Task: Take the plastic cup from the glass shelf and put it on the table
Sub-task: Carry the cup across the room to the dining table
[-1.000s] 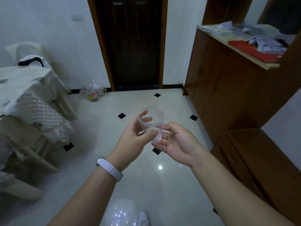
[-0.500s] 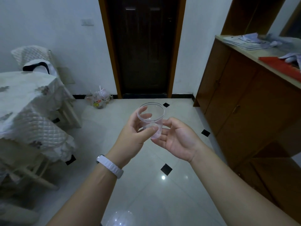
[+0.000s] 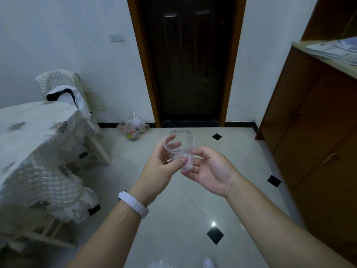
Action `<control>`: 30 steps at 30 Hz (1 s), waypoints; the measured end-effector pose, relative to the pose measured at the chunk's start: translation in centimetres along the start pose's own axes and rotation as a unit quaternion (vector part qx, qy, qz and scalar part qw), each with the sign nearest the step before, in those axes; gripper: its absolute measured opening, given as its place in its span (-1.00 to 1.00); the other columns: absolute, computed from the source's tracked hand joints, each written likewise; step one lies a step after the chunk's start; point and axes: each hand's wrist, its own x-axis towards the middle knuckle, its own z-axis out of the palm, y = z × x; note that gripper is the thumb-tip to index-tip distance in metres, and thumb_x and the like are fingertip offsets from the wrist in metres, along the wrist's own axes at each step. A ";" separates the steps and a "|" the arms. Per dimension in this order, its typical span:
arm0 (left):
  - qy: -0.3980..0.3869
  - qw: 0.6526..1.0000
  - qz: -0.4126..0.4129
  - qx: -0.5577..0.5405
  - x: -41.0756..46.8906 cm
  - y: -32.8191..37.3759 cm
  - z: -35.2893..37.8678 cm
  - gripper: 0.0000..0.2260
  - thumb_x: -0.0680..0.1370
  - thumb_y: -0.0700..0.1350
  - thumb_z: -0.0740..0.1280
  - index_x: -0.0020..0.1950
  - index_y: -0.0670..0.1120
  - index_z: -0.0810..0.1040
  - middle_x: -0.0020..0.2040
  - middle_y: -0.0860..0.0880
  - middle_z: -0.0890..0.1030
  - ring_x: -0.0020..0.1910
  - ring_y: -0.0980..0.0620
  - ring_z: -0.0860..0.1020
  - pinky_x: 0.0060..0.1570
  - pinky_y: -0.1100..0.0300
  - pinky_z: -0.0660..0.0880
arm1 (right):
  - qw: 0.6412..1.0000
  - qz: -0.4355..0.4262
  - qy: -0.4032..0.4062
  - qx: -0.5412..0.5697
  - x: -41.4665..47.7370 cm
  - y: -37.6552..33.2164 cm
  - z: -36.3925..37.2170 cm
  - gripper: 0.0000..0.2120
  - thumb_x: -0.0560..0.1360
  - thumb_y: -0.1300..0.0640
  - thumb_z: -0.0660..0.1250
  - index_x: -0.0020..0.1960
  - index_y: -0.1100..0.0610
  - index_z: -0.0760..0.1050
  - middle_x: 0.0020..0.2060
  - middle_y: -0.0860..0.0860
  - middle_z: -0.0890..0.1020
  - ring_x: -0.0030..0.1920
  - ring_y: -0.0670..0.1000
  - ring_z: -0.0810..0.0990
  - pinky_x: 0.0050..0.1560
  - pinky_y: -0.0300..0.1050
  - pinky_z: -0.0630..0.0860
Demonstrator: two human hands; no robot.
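A clear plastic cup (image 3: 180, 145) is held upright in front of me over the tiled floor. My left hand (image 3: 161, 167), with a white wristband, grips its side between thumb and fingers. My right hand (image 3: 210, 171) lies palm up beside it, fingertips touching the cup's base. The table (image 3: 29, 132), draped in a pale quilted floral cloth, stands at the left, about an arm's length from the cup. No glass shelf is in view.
A dark wooden door (image 3: 190, 60) is straight ahead. A brown cabinet (image 3: 313, 132) with papers (image 3: 336, 49) on top lines the right wall. A covered chair (image 3: 63, 89) stands behind the table, and a tied plastic bag (image 3: 134, 128) lies on the floor by the door frame.
The view has swung left, so the table takes up more of the frame and the cabinet has slid right. Both hands keep the same hold on the cup.
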 end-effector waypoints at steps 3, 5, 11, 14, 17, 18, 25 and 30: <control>-0.002 1.000 -0.004 0.011 5.2 0.4 0.7 -0.50 0.42 -0.06 0.48 0.27 0.31 0.43 0.28 0.05 0.55 0.18 0.16 0.59 0.10 0.18 0.56 | 1.000 0.010 -0.007 -0.016 3.7 -4.1 -0.9 -0.55 0.53 0.20 0.24 0.39 0.33 0.37 0.33 0.42 0.47 0.11 0.25 0.51 0.25 0.10 0.45; 0.009 1.000 -0.002 0.008 8.1 0.4 0.8 -0.51 0.40 -0.04 0.51 0.21 0.37 0.46 0.27 0.06 0.56 0.18 0.16 0.59 0.06 0.21 0.58 | 0.999 0.017 -0.014 -0.033 6.1 -6.3 -1.2 -0.55 0.53 0.19 0.24 0.39 0.30 0.38 0.27 0.40 0.55 0.17 0.27 0.55 0.35 0.15 0.39; 0.064 0.998 -0.003 -0.002 13.9 0.1 -1.9 -0.42 0.30 0.00 0.54 0.28 0.22 0.47 0.26 -0.01 0.58 0.21 0.07 0.60 0.15 0.08 0.56 | 0.995 0.044 -0.062 -0.062 12.9 -9.5 0.4 -0.59 0.54 0.15 0.25 0.36 0.25 0.43 0.24 0.35 0.59 0.35 0.33 0.48 0.38 0.21 0.37; 0.087 0.996 -0.004 -0.003 16.5 -0.3 -4.0 -0.39 0.34 -0.06 0.54 0.36 0.11 0.45 0.27 -0.05 0.57 0.22 0.07 0.59 0.19 0.05 0.54 | 0.992 0.058 -0.081 -0.072 16.7 -10.5 1.7 -0.61 0.53 0.16 0.26 0.33 0.26 0.45 0.20 0.35 0.62 0.22 0.28 0.60 0.31 0.13 0.48; 0.102 0.995 -0.007 -0.002 19.1 -1.2 -6.5 -0.42 0.38 -0.12 0.51 0.36 0.12 0.44 0.28 -0.04 0.57 0.25 0.05 0.57 0.22 0.04 0.52 | 0.991 0.072 -0.083 -0.076 20.7 -11.1 3.6 -0.73 0.54 0.17 0.25 0.19 0.25 0.50 0.17 0.36 0.63 -0.03 0.17 0.64 0.09 0.03 0.55; 0.105 0.994 -0.010 -0.002 20.0 -1.5 -7.6 -0.42 0.38 -0.12 0.51 0.36 0.12 0.44 0.28 -0.03 0.57 0.26 0.04 0.56 0.22 0.04 0.51 | 0.991 0.076 -0.080 -0.073 22.1 -11.1 4.2 -0.73 0.54 0.18 0.25 0.19 0.25 0.50 0.19 0.38 0.61 -0.03 0.17 0.62 0.07 0.02 0.55; 0.088 0.996 0.001 -0.020 29.3 -4.5 -16.1 -0.43 0.41 -0.13 0.51 0.38 0.11 0.44 0.31 -0.05 0.57 0.29 -0.03 0.54 0.31 -0.13 0.46 | 0.990 0.068 -0.072 -0.103 33.6 -12.2 9.1 -0.50 0.48 0.19 0.34 0.38 0.31 0.40 0.31 0.40 0.50 0.15 0.25 0.52 0.34 0.14 0.42; 0.084 0.996 0.001 -0.032 36.5 -5.1 -24.0 -0.39 0.37 -0.07 0.54 0.39 0.07 0.43 0.29 0.02 0.60 0.30 0.00 0.54 0.31 -0.13 0.46 | 0.987 0.062 -0.084 -0.124 42.5 -13.1 14.7 -0.51 0.41 0.15 0.37 0.32 0.27 0.49 0.26 0.36 0.57 0.30 0.28 0.53 0.37 0.15 0.41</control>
